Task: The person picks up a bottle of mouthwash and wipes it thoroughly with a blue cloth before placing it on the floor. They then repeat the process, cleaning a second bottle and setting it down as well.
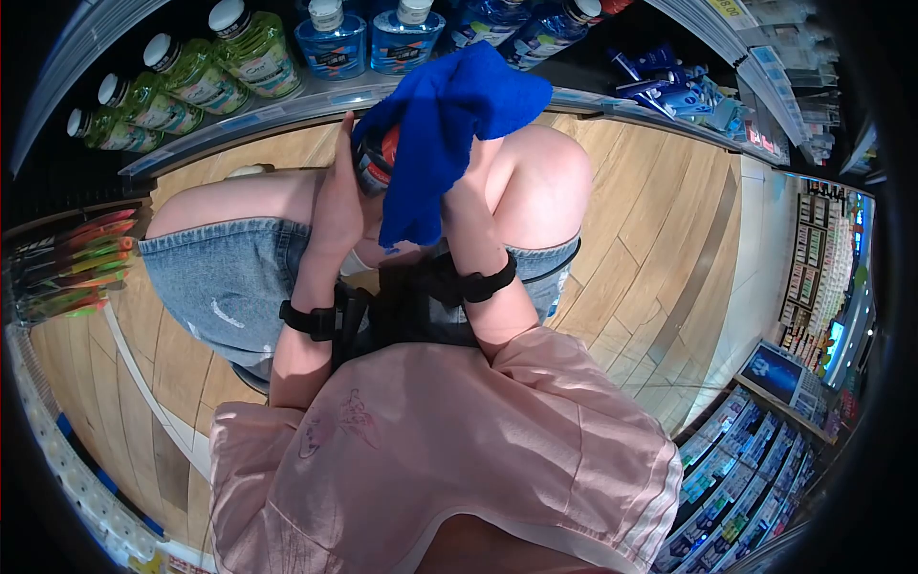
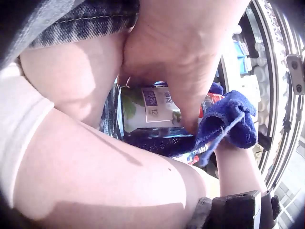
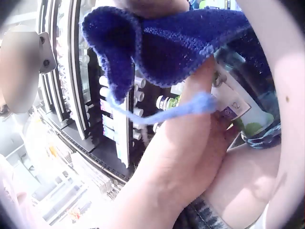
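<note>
My left hand grips a bottle between my knees. Its label, with green leaves and a pale panel, shows in the left wrist view beside my thumb. A bright blue cloth drapes over the top of the bottle. My right hand holds this cloth, which hides most of its fingers; only part of the hand shows at the top of the right wrist view. From the cloth's edge hangs a light blue loop.
Green mouthwash bottles and blue ones line the shelf ahead. Blue tubes lie farther right on it. Hanging colourful packets are at the left. My bare knees flank the hands above a wooden floor.
</note>
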